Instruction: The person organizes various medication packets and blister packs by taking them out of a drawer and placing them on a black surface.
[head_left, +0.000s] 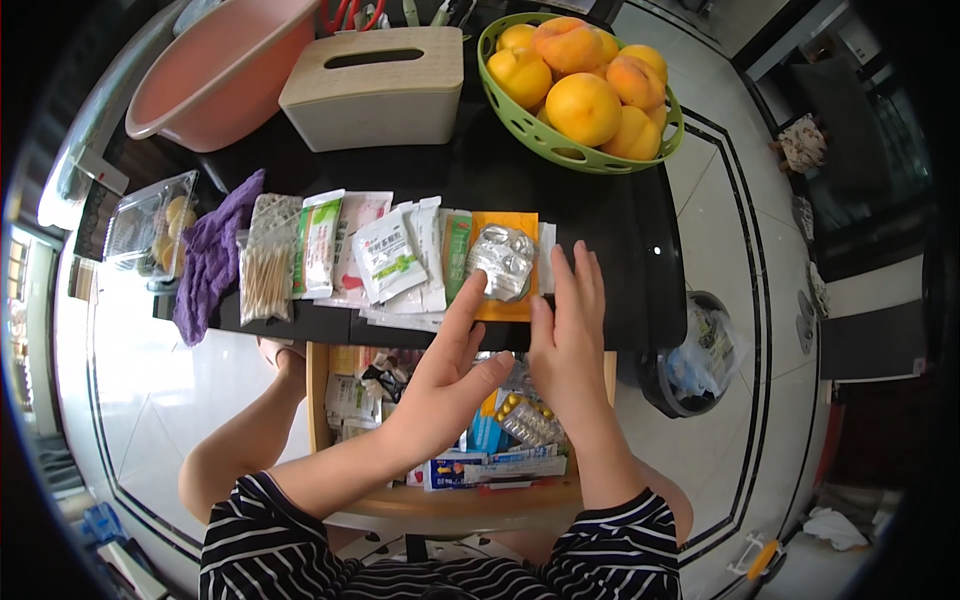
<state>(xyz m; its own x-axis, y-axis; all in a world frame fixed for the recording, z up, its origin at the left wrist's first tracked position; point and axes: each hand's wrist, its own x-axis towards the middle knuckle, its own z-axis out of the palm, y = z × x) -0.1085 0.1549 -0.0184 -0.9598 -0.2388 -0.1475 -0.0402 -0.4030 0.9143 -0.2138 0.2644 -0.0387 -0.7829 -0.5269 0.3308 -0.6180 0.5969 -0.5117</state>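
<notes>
"How far along are you?"
"The foil pill sheet [503, 262] lies on the orange packet [507, 220]; sachets [391, 260] line up to its left. I'd judge the laying-out partly done: the drawer [319, 400], on my side of the packet, still holds plenty."
"And your hands?"
"Fingers loosely spread, gripping nothing: left hand [440, 385] at the packet's near-left, right hand [568, 345] by its right edge."

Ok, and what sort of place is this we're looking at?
Most likely a home, perhaps a living room: a green basket of fruit and a tissue box stand on the dark table, and the open drawer below holds jumbled small packets.
</notes>
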